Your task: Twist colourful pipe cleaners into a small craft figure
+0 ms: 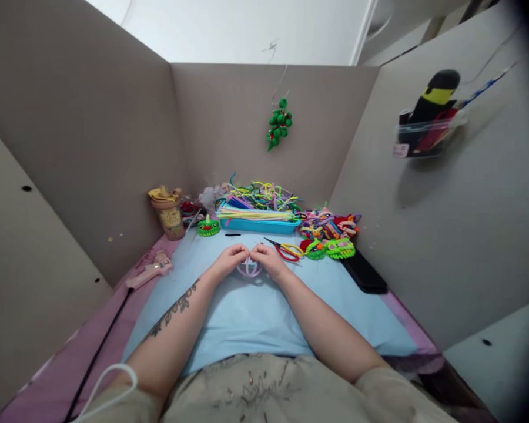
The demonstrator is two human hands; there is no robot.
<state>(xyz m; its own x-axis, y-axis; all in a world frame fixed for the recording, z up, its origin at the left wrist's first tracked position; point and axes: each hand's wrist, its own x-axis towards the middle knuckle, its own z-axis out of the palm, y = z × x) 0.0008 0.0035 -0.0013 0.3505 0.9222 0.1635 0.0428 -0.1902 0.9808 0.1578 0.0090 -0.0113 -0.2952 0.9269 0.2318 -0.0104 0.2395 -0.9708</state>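
"What did the head view show of the hands?"

"Just below the frame's centre, the left hand [231, 258] and right hand [268, 259] met, the fingers of both pinching lilac loops [249, 272]."

"And around them?"

"Scissors [287, 251] lay just to the right on the blue-covered worktop [247, 317]; higher in the frame stood a blue tray [264, 225] of fuzzy sticks [255, 215]."

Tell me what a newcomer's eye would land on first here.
Likely the bright pipe cleaners in and around the blue tray at the far end of the table, then the green ornament hanging above. Nearer, the left hand and right hand hold lilac loops centrally.
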